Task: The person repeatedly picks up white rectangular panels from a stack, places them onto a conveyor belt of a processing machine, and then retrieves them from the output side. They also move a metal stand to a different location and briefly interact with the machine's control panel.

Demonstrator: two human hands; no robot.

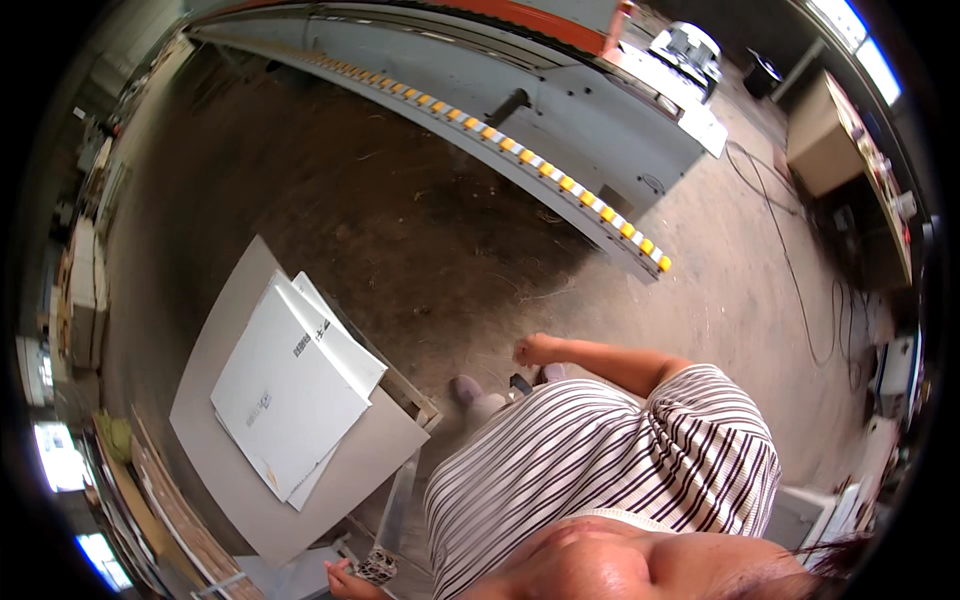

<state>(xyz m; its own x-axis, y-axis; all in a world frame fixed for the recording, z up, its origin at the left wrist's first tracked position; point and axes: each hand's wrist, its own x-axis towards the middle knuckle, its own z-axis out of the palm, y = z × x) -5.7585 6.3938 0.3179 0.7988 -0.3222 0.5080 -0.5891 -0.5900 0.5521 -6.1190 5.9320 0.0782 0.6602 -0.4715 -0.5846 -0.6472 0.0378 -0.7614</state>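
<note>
My right hand [537, 350] is held out in front of my striped shirt, above the floor and near my shoes [466, 389]. Its fingers are loosely curled, and no object shows in them. Low in the picture, my left hand [350, 580] is partly cut off by the lower edge. Its fingers are bent but apart, with nothing visible between them. Close beside it is the hollow, ribbed end of a long metal profile [378, 566]; I cannot tell whether they touch. Left of me, white printed panels [285, 390] lie stacked on a larger grey board [215, 375].
Ahead stretches a long grey machine [640, 165] whose front rail [490, 133] bears yellow and white rollers. A wooden cabinet [822, 140] and black cables [790, 280] are at right. Boards [165, 500] lean along the left side. A wooden edge [415, 400] shows under the grey board.
</note>
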